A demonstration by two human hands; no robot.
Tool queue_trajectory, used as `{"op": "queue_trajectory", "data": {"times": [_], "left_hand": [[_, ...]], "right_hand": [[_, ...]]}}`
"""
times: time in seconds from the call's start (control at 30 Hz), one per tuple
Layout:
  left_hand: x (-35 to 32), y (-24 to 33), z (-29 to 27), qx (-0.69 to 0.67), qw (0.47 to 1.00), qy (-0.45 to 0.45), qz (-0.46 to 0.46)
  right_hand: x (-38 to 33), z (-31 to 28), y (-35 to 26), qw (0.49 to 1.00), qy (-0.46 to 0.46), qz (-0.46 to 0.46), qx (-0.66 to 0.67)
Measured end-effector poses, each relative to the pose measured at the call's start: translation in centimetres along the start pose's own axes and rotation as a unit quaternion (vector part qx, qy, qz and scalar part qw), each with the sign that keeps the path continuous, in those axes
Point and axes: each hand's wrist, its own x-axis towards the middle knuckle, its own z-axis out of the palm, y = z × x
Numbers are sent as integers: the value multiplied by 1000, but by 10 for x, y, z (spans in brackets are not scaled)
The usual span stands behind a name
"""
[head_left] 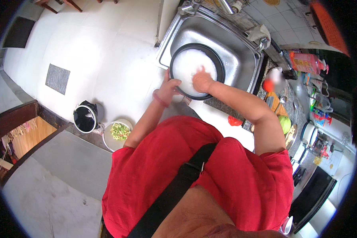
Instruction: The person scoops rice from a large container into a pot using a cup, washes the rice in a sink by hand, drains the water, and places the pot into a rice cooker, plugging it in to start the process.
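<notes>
Both forearms stretched forward from a red shirt toward a steel sink [242, 47], elbows bent, a black strap crossing the chest. Left hand [168, 88] at the near left edge of a round black pot [197, 70], fingers curled over the rim and clamped on it, a pink band around the wrist. Right hand [202, 80] down inside the pot, palm lowered into cloudy white water, fingers partly sunk and blurred, so impossible to tell whether spread or closed on anything. Hands close together, set apart only by the pot's near rim. Pot sitting in the sink basin, tilted slightly toward the body, dark rim and wall all round, filled almost to the edge with milky white liquid that hides the bottom. Tap [226, 4] just beyond the sink at the top edge. On the floor to the left, well apart from the sink, a small black bin [85, 117] and beside it a white bowl [117, 135] of chopped green vegetable scraps. To the right, a cluttered tabletop [283, 103] with a red tomato [235, 121], a green vegetable [285, 123] and a pink bottle [305, 61].
</notes>
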Motion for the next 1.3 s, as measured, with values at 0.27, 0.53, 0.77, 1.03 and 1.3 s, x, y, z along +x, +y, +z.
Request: {"op": "queue_trajectory", "data": {"times": [0.27,0.53,0.77,1.03,1.3], "left_hand": [[-5,4,22,-36,998,24,52],[-10,7,45,-52,994,57,74],[4,1,35,27,997,62,43],[5,12,64,96,989,109,6],[28,12,95,134,981,136,-23]], "right_hand": [[12,-9,0,984,-92,41,148],[-11,-20,4,988,23,-28,152],[-4,-18,22,948,231,-39,216],[-13,-12,40,929,290,-55,222],[-57,16,94,900,350,39,258]]}}
